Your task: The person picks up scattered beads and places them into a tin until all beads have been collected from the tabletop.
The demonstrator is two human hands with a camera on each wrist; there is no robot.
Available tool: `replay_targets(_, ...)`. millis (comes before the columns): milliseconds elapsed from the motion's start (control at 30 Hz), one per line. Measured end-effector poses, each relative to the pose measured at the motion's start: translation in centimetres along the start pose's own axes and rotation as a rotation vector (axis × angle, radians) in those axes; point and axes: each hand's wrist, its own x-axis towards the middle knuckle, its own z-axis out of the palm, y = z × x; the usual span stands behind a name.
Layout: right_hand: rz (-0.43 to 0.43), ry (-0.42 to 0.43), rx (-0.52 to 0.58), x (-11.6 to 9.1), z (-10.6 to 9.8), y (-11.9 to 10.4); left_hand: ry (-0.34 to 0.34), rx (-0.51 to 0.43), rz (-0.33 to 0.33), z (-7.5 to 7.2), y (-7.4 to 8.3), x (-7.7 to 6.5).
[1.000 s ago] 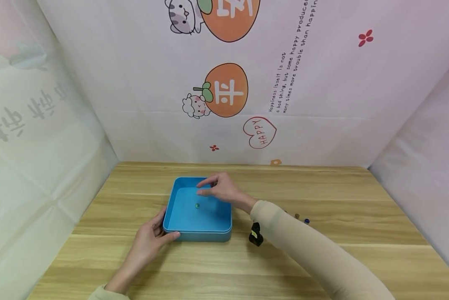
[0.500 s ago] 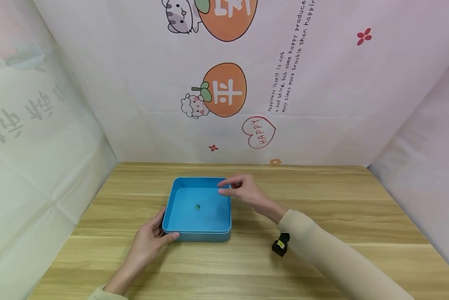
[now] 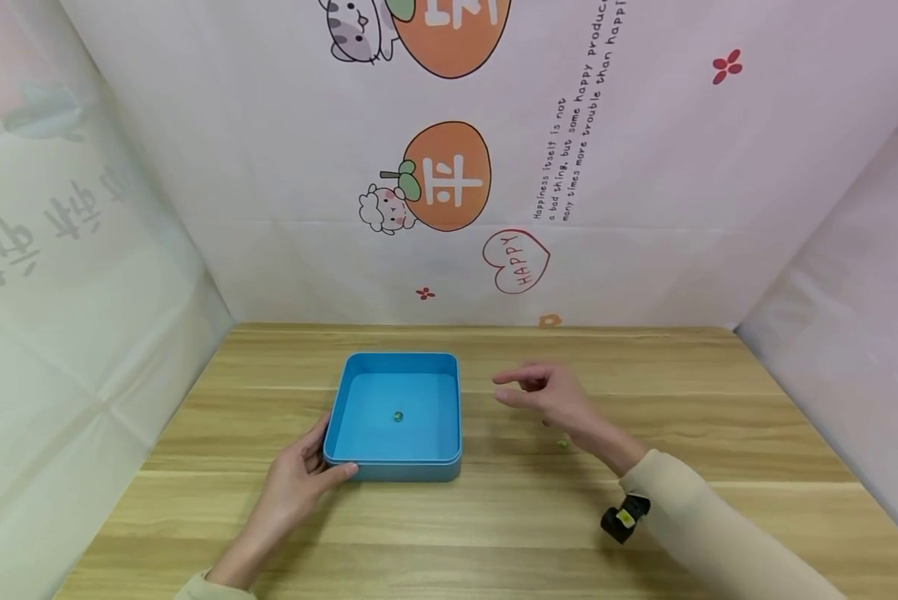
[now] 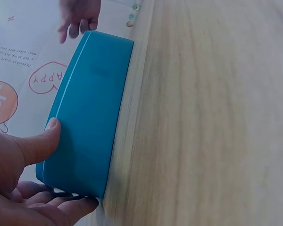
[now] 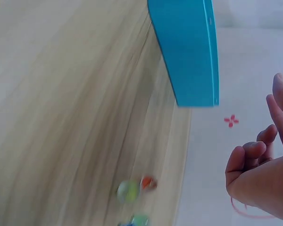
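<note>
A square blue box (image 3: 418,472), open at the top, sits on the wooden table with one small greenish marble (image 3: 398,417) on its floor. My left hand (image 3: 293,483) grips the box's near left corner. In the left wrist view its thumb (image 4: 46,141) lies on one wall while the fingers reach round the adjoining side. To the right of the box, my right hand (image 3: 554,400) is in the air over the table, thumb and forefinger apart, nothing between them. Loose marbles, a green one (image 5: 127,191) and a reddish one (image 5: 148,182) among them, lie below that hand.
A black wrist camera (image 3: 624,517) hangs by the right sleeve. Behind the table (image 3: 418,542) rises a white printed backdrop (image 3: 306,275), and similar sheets close off both sides. Part of the loose marbles is hidden behind the right forearm in the head view.
My right hand has moved from over the box out to the right, beyond its wall. The marble in the box has shifted slightly. My left hand keeps its grip on the box corner.
</note>
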Motion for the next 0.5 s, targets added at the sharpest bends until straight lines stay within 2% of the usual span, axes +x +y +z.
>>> replay_targets(267, 0.007, 0.069, 0.025, -2.3, -3.4, 1.8, 0.0, 0.013, 0.009, 0.0, 0.0, 0.0)
replay_targets(500, 0.037, 0.074, 0.006, -4.3, -5.9, 3.3, 0.002, 0.017, 0.01, 0.1, 0.1, 0.0)
